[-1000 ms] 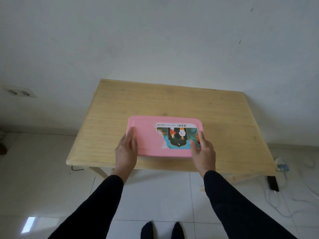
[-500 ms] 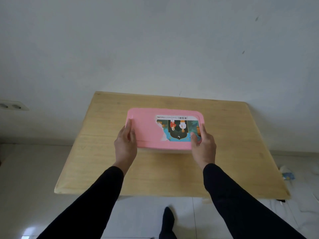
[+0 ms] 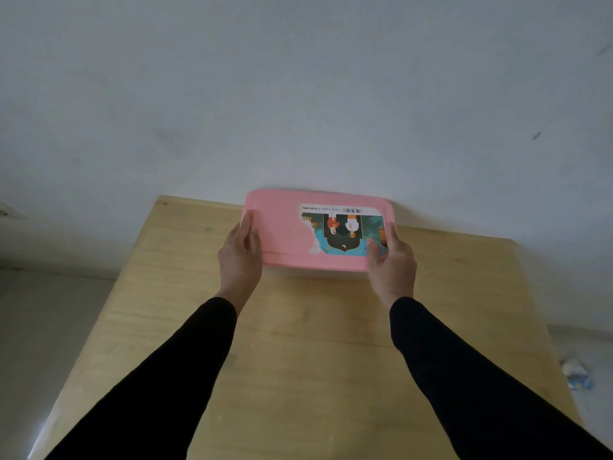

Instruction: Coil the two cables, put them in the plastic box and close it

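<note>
my left hand point(image 3: 240, 250) and right hand point(image 3: 391, 260) grip the short ends of the pink-lidded plastic box point(image 3: 318, 232) at the wooden table's point(image 3: 298, 360) far edge; I'd press thumbs evenly so the lid seats flush

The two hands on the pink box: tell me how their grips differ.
The left hand lies flat along the left end of the pink box, fingers stretched toward the wall, while the right hand clasps the near right corner. The right hand's thumb overlaps the picture label; the left hand touches only bare pink lid. Both hold the box by its ends and wear black sleeves.
</note>
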{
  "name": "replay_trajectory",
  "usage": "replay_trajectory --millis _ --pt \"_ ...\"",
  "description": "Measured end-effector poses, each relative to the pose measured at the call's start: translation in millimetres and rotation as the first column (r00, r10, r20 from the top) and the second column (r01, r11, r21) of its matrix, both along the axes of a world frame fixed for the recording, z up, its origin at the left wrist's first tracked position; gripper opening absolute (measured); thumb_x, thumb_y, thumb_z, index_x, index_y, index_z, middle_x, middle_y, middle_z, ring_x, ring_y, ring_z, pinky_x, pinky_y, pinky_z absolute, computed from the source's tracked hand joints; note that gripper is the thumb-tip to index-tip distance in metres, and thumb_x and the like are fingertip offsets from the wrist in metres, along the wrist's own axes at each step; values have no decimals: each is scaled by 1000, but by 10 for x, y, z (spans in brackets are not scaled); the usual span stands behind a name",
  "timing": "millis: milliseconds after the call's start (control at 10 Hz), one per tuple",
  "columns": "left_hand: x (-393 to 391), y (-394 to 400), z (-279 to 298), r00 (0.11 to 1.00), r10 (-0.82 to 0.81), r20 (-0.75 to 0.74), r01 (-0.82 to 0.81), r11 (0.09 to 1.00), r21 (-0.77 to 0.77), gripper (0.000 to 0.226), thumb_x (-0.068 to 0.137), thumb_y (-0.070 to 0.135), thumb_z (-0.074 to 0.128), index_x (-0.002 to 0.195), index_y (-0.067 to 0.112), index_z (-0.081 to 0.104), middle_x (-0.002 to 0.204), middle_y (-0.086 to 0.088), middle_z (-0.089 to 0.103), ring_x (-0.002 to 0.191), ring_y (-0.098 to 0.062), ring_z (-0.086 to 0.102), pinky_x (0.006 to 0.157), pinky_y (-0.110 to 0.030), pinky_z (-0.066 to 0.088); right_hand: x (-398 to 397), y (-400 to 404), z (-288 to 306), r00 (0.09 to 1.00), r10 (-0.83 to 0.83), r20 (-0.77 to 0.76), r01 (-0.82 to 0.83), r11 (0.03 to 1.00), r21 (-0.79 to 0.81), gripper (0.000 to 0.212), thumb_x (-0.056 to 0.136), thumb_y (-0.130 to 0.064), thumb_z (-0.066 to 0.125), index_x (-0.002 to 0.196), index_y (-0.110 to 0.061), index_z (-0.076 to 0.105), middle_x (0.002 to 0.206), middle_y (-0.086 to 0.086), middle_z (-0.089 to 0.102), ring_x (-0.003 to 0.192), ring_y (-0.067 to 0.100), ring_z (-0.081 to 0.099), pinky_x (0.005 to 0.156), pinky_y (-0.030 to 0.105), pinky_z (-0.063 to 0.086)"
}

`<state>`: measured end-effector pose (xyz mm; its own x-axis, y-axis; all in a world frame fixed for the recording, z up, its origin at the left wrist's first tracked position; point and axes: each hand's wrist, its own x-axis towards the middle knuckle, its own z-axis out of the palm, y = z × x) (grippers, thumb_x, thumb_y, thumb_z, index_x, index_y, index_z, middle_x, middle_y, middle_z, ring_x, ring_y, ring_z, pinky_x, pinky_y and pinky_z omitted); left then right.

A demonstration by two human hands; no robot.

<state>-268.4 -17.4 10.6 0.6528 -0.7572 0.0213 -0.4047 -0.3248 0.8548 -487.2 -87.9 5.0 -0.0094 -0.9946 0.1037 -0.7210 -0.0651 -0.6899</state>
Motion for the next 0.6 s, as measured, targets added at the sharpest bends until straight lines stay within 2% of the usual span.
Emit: replay_trajectory --millis 100,300,400,500,600 --pt "56 -91 -4 1000 4 8 -3 1000 -18 37 97 15 41 133 16 50 131 -10 57 118 -21 52 90 -11 28 53 4 -21 1000 -27 14 28 999 -20 50 93 -28 51 140 -18 38 104 19 55 88 23 53 76 22 37" --pt "98 -116 -32 999 -24 24 26 998 -54 38 96 13 42 133 17 50 128 -10 59 109 -11 51 89 -12 30 116 27 -34 994 -101 32 101 995 0 52 92 -27 54 141 -18 38 113 19 52 95 27 56 77 19 36" --pt "115 -122 -46 998 -54 10 54 998 -21 39 96 15 41 135 19 48 132 -10 55 118 -20 51 93 -15 29 124 28 -31 995 -98 11 98 995 11 53 92 -28 53 142 -19 36 113 20 52 96 28 56 77 21 37" --pt "194 -141 -29 986 -158 44 157 987 25 42 97 17 39 139 21 42 134 -12 52 121 -25 49 94 -20 30 106 13 10 998 -69 8 69 996 62 53 93 -29 51 142 -23 34 113 19 52 98 27 54 78 23 37" --pt "304 -105 1 951 -291 103 283 956 83 45 99 26 37 143 19 32 140 -13 46 127 -28 42 100 -29 30 77 -6 96 998 -24 63 16 992 122 52 94 -32 46 143 -32 28 115 14 54 105 26 53 85 26 38"
